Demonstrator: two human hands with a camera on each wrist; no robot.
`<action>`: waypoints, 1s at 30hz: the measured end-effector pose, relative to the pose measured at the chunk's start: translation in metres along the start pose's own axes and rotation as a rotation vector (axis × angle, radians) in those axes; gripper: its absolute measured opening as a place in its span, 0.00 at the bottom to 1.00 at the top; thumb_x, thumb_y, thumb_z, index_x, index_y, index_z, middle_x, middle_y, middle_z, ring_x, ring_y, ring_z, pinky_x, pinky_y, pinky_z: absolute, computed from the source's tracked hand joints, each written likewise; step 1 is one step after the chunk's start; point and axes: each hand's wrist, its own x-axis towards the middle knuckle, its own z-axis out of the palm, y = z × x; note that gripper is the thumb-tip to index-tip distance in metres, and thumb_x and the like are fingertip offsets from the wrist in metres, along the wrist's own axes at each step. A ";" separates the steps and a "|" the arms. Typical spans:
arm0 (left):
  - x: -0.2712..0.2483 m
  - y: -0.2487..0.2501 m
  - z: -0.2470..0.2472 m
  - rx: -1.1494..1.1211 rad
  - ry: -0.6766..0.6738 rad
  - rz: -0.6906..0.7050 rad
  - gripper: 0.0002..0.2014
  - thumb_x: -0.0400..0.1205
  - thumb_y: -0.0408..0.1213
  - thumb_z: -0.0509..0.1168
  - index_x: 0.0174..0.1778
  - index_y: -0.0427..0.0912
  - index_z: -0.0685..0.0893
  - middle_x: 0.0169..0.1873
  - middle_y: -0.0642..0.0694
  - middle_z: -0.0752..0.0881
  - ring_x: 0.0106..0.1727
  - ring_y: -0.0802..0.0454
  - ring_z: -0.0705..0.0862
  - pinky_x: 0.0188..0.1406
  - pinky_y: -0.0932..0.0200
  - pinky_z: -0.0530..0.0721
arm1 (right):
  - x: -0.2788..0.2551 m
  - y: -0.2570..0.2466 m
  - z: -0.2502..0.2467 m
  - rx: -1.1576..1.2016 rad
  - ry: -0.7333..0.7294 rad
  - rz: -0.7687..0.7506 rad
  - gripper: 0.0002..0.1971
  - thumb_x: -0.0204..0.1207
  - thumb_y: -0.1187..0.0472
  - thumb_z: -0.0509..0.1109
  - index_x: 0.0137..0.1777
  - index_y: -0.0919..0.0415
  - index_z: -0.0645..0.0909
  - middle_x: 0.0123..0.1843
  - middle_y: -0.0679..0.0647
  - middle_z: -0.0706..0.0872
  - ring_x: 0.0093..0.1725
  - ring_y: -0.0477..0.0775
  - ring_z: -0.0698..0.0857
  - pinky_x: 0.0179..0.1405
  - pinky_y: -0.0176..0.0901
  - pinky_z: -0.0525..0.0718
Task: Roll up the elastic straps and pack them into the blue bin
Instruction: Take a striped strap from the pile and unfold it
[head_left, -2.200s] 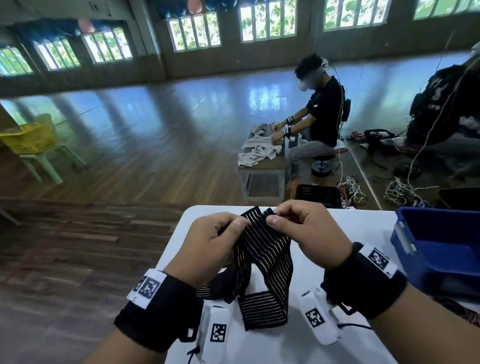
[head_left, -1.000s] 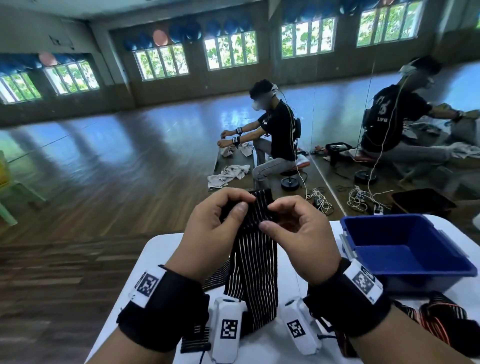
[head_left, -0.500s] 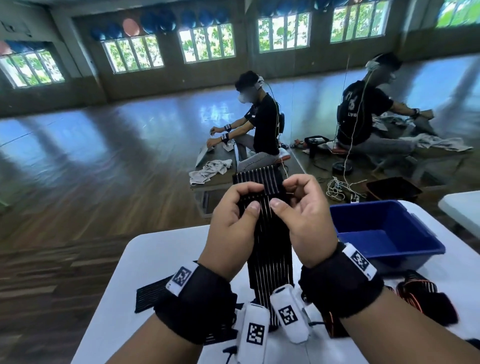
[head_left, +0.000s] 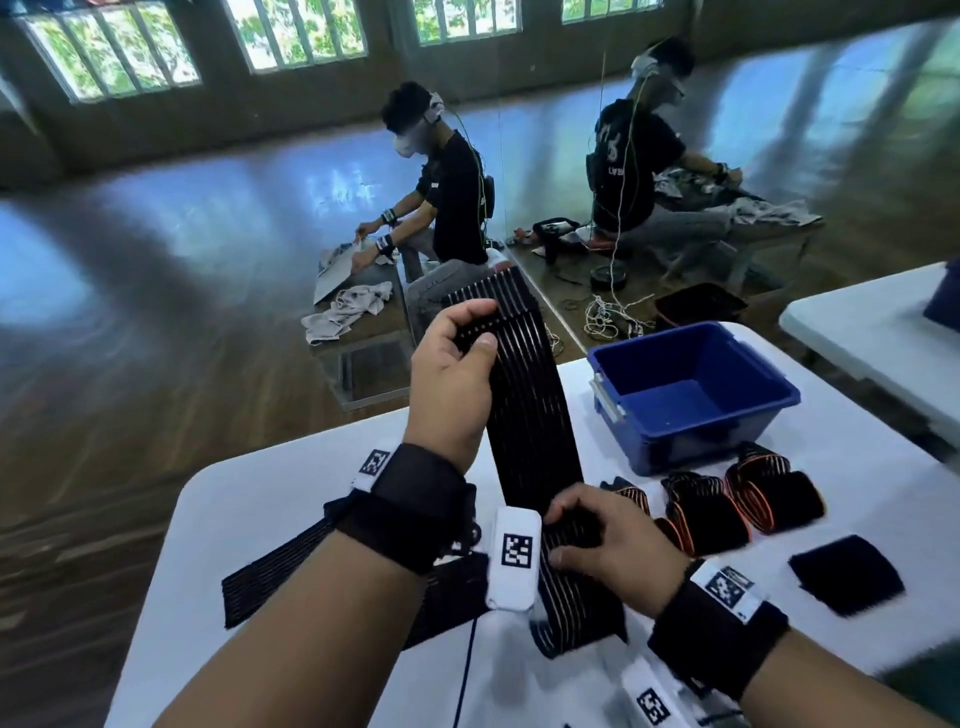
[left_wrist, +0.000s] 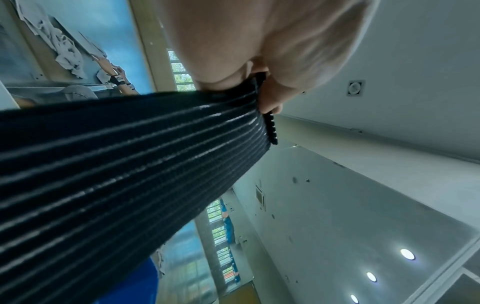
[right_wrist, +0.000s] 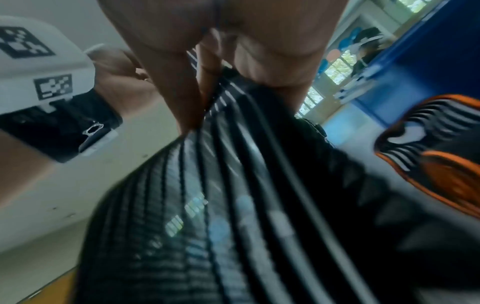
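A long black ribbed elastic strap (head_left: 530, 410) stretches upward from the white table (head_left: 270, 499). My left hand (head_left: 457, 374) pinches its top end, thumb over the front; in the left wrist view the strap (left_wrist: 124, 164) runs from the fingers (left_wrist: 270, 102) toward the camera. My right hand (head_left: 602, 540) grips the strap low down near the table; the right wrist view shows fingers (right_wrist: 197, 86) curled on the strap (right_wrist: 233, 195). The blue bin (head_left: 696, 395) stands at the right, its inside looking bare. Three rolled black-and-orange straps (head_left: 727, 504) lie in front of it.
A flat black strap (head_left: 270, 577) lies at the table's left under my left forearm, and a small black patch (head_left: 847, 577) at the right. A second white table (head_left: 883, 332) stands to the far right. Two people sit at low benches beyond.
My right hand slid down from the strap's top to its lower part near the table. The left hand kept the top end, and the strap now hangs stretched between them.
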 end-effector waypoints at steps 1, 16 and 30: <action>0.005 -0.006 0.000 0.012 -0.001 -0.006 0.18 0.86 0.20 0.58 0.54 0.48 0.85 0.50 0.46 0.89 0.47 0.48 0.85 0.54 0.43 0.85 | -0.004 0.006 0.000 -0.013 -0.012 0.025 0.18 0.64 0.68 0.82 0.45 0.45 0.83 0.47 0.49 0.89 0.47 0.48 0.88 0.50 0.46 0.87; 0.069 -0.172 -0.047 0.473 0.039 -0.269 0.15 0.79 0.24 0.64 0.52 0.49 0.86 0.54 0.42 0.89 0.54 0.45 0.89 0.60 0.44 0.88 | -0.070 0.080 0.024 -0.069 -0.080 0.395 0.14 0.69 0.59 0.79 0.51 0.45 0.81 0.50 0.48 0.86 0.52 0.41 0.83 0.57 0.36 0.79; 0.094 -0.212 -0.079 0.557 -0.066 -0.517 0.25 0.77 0.26 0.72 0.66 0.51 0.77 0.54 0.39 0.86 0.54 0.39 0.89 0.56 0.35 0.89 | -0.080 0.103 0.052 -0.031 -0.068 0.608 0.14 0.76 0.54 0.73 0.56 0.35 0.77 0.53 0.55 0.87 0.33 0.48 0.85 0.39 0.52 0.90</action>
